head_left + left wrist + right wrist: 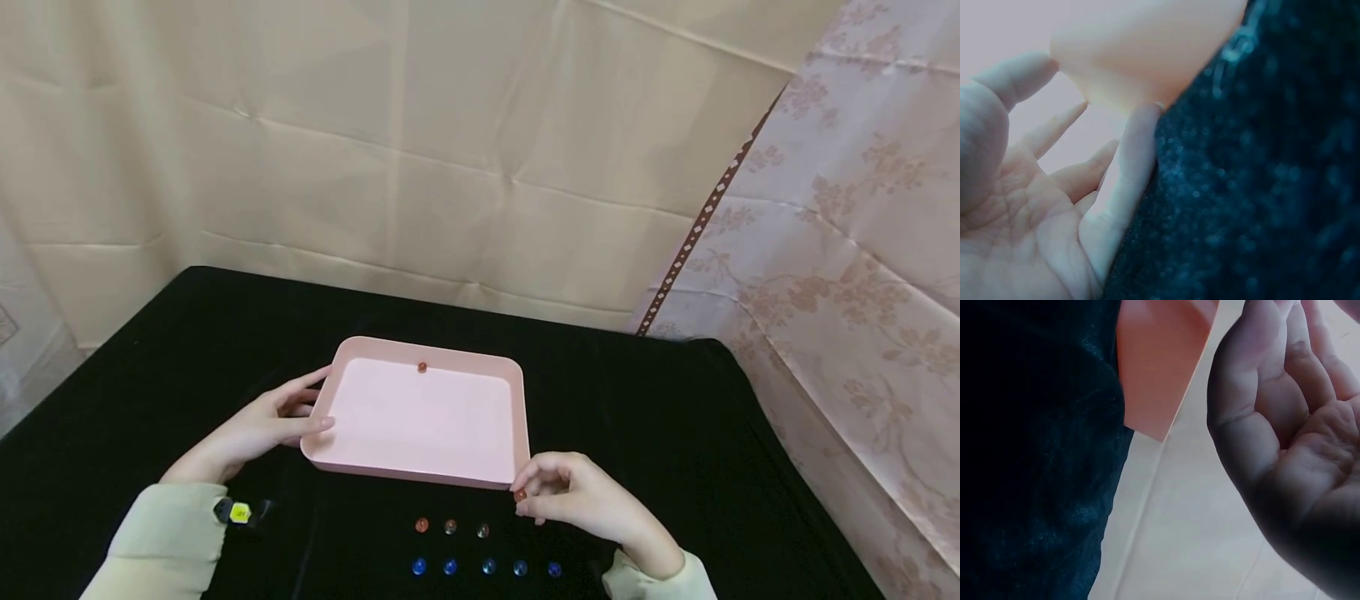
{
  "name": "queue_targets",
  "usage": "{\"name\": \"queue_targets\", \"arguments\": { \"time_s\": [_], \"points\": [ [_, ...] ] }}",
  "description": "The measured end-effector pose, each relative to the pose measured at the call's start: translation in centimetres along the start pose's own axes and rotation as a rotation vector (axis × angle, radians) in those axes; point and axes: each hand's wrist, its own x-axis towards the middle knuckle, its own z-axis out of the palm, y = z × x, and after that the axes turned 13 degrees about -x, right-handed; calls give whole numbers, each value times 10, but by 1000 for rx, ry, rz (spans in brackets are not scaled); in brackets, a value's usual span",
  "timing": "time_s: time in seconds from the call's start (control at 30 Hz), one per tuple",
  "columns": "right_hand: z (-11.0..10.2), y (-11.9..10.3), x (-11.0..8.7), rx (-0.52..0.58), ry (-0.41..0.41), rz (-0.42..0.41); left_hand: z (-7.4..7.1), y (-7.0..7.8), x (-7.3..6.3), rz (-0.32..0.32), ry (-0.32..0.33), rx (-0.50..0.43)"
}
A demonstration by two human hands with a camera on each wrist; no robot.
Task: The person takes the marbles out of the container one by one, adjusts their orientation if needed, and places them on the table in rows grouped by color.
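A shallow pink tray (427, 425) rests on the black cloth. My left hand (262, 429) grips its left side, thumb over the rim and fingers along the outer wall; the left wrist view shows that hand (1041, 212) against the tray's edge (1141, 56). One orange-red marble (422, 367) lies inside, by the far wall. Beside the tray's near right corner, my right hand (585, 500) pinches another orange-red marble (521, 495) between thumb and fingertips. In the right wrist view this hand (1304, 437) has curled fingers, and the marble is out of sight.
In front of the tray, an orange-red marble (422, 525) and two clear brownish marbles (450, 527) form a short row. Nearer me runs a row of several blue marbles (489, 567). Behind the black-covered table (645, 400) hangs a cream curtain (337, 167), with a floral cloth (847, 250) at right.
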Motion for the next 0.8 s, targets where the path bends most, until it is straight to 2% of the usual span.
{"name": "queue_targets", "arguments": {
  "time_s": [0.23, 0.4, 0.8],
  "points": [
    [2, 3, 2, -23, -47, 40, -1, 1, 0, 5, -2, 2],
    [6, 4, 4, -29, -89, 27, 0, 2, 0, 5, -3, 5],
    [9, 6, 3, -174, -142, 55, 0, 2, -1, 2, 6, 29]
  ]
}}
